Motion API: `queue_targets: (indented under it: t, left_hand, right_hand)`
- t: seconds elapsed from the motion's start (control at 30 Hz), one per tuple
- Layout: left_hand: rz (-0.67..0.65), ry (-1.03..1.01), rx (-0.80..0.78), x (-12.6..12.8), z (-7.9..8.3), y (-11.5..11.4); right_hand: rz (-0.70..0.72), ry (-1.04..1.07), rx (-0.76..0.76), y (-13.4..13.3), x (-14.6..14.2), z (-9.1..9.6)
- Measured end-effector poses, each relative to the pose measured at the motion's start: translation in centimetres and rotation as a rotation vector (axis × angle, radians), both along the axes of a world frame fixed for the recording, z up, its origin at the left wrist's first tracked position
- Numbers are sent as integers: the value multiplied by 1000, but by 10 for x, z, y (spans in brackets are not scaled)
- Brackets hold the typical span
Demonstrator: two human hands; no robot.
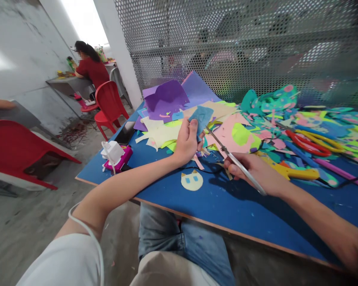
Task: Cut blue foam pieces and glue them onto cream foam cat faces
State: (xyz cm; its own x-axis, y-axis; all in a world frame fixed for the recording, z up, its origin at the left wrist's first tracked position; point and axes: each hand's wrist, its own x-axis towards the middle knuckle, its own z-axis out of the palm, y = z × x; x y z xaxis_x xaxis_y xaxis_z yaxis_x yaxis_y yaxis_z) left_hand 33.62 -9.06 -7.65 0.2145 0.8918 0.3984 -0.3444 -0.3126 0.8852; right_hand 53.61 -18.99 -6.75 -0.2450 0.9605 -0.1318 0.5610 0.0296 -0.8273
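Observation:
My left hand is closed on a small piece of light blue felt, held up above the table with the thumb across its face. In my right hand is a pair of metal scissors, whose blades point up and left at the lower right edge of the felt. Whether the blades touch the felt I cannot tell. On the table below my hands lies a flat cream cat head with two blue squares for eyes and tan ears.
Felt scraps pile up at the back of the blue table. At right lie red-handled scissors and a yellow glue gun. A white plug adapter stands at left. A metal mesh rises behind. Another person sits farther off.

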Motion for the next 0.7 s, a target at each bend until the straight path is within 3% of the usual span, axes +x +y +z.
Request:
queue_targets:
  t: [0.27, 0.47, 0.7]
  left_hand:
    - [12, 139, 116, -2, -1, 4]
    - [-76, 128, 145, -4, 2, 5]
    - [-161, 280, 177, -9, -3, 8]
  right_hand:
    - [-52, 36, 21, 3, -4, 2]
    - [-67, -10, 35, 1, -5, 12]
    - [-99, 38, 29, 3, 3, 6]
